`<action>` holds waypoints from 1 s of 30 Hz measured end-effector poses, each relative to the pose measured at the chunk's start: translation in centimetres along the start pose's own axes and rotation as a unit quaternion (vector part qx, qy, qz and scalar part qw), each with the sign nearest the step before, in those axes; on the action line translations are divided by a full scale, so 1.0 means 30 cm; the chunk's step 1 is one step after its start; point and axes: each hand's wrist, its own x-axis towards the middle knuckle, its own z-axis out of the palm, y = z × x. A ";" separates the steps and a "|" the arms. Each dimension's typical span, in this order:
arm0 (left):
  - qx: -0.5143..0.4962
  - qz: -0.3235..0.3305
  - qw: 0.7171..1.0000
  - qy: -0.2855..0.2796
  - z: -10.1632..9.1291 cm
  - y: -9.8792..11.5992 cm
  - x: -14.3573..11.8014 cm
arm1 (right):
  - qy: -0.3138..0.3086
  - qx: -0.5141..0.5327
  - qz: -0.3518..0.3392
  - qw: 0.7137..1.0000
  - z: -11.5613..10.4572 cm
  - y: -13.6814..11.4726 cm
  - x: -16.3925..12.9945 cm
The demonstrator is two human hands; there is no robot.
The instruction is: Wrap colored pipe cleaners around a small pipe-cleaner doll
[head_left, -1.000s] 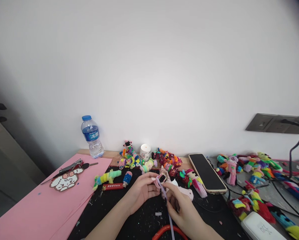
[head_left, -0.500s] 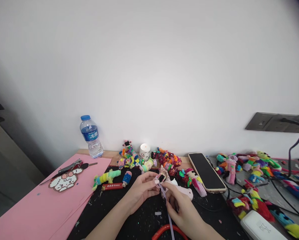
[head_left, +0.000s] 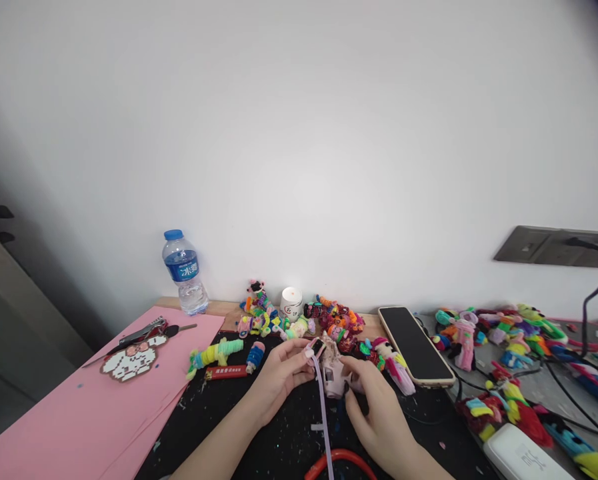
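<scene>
Your left hand (head_left: 279, 373) is pinching a small dark piece (head_left: 317, 347) between its thumb and fingertips, right at the top end of a pale purple strip (head_left: 323, 407). The strip hangs straight down from that pinch toward you and runs off the bottom edge of the view. Your right hand (head_left: 379, 413) is closed around a pink glue gun (head_left: 335, 375), which sits just beside the strip on the black mat (head_left: 259, 440). Both hands are close together in the middle of the mat (nearly touching, though I cannot tell if they do).

A curved red piece (head_left: 339, 459) lies on the mat near the bottom, between your wrists. Little white scraps are scattered over the mat.

To the left lies pink paper (head_left: 69, 427), with a white bead figure (head_left: 131, 360) on it. A water bottle (head_left: 185, 272) with a blue cap stands upright at the back by the wall. Fuzzy bright craft dolls (head_left: 299, 320) are piled behind your hands, with a small white jar (head_left: 291, 303) among them. A dark phone (head_left: 415, 345) lies flat to the right, and more fuzzy dolls (head_left: 503, 333) and black cables (head_left: 569, 393) lie farther right.
</scene>
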 end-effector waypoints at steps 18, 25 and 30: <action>-0.059 -0.013 0.996 0.060 0.002 0.014 0.004 | -0.046 -0.158 0.107 0.981 0.029 0.027 0.020; -0.074 -0.019 0.996 0.053 -0.003 0.012 0.005 | -0.040 -0.110 0.133 0.984 0.012 0.030 0.028; -0.102 -0.012 0.993 0.061 -0.013 0.007 0.012 | -0.020 -0.012 0.145 0.989 0.009 0.043 0.029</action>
